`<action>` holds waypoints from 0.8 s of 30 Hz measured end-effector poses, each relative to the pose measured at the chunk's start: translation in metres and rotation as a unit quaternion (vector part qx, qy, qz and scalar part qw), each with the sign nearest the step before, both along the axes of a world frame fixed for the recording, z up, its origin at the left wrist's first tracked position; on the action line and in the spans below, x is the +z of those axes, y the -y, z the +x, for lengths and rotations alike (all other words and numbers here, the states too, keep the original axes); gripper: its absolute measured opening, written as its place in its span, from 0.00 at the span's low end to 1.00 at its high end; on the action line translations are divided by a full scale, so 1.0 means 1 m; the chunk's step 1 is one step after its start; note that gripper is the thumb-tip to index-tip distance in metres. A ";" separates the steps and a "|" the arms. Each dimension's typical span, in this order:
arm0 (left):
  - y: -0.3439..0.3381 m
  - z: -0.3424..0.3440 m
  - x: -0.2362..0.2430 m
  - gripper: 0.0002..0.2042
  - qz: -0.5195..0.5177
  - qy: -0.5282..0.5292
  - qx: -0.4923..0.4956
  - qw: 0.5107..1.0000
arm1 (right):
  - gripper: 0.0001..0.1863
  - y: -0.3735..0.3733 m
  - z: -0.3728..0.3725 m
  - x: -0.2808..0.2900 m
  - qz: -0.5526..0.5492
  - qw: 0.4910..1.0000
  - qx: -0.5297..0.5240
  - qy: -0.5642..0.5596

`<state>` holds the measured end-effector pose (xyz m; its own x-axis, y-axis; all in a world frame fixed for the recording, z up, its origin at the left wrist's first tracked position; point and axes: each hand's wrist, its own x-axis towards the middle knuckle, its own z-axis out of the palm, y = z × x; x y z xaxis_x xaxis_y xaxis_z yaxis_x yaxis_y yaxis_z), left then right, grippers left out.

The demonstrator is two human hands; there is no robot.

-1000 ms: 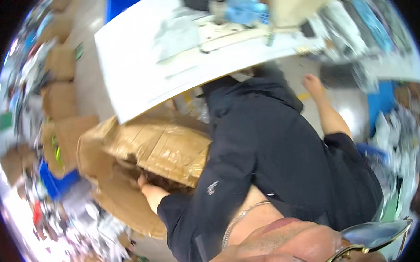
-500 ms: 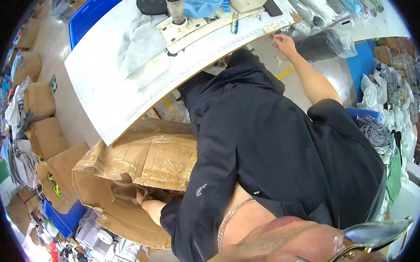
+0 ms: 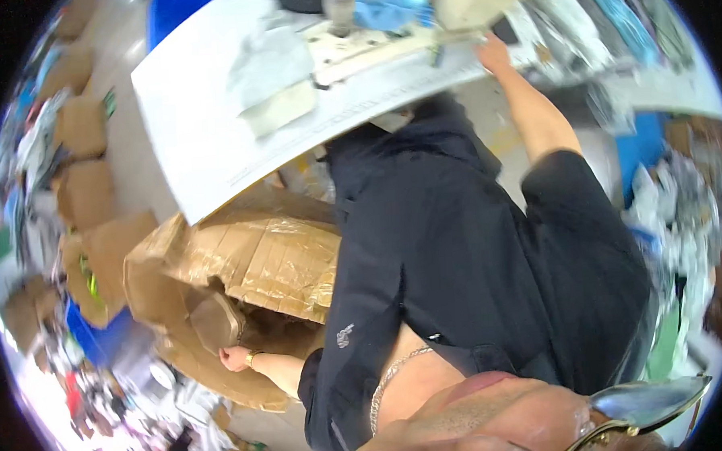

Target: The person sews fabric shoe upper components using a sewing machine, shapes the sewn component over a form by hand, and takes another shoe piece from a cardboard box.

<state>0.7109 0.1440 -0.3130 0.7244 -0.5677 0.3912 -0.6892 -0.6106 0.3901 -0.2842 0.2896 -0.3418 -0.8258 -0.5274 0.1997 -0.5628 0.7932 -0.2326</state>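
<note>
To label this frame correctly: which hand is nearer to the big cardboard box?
Left. The left hand is at the open mouth of the cardboard box. The right hand is far from it, up at the edge of the white sewing table.

The left hand (image 3: 235, 358) is gripping a brown piece (image 3: 212, 321) at the open mouth of the cardboard box (image 3: 258, 258) beside the white table (image 3: 212, 135). The right hand (image 3: 494, 54) is resting on the table's edge, near the sewing machine (image 3: 368, 28).
</note>
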 end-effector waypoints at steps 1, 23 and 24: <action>-0.006 -0.001 0.021 0.09 -0.046 0.022 -0.031 0.998 | 0.28 -0.009 -0.009 -0.008 -0.052 0.994 -0.002 0.094; 0.080 -0.351 0.262 0.17 -0.345 -0.128 -0.427 0.826 | 0.17 -0.054 -0.041 -0.041 -0.159 0.982 0.024 0.098; 0.080 -0.376 0.258 0.17 -0.327 -0.153 -0.437 0.824 | 0.16 -0.056 -0.040 -0.042 -0.183 0.980 0.046 0.064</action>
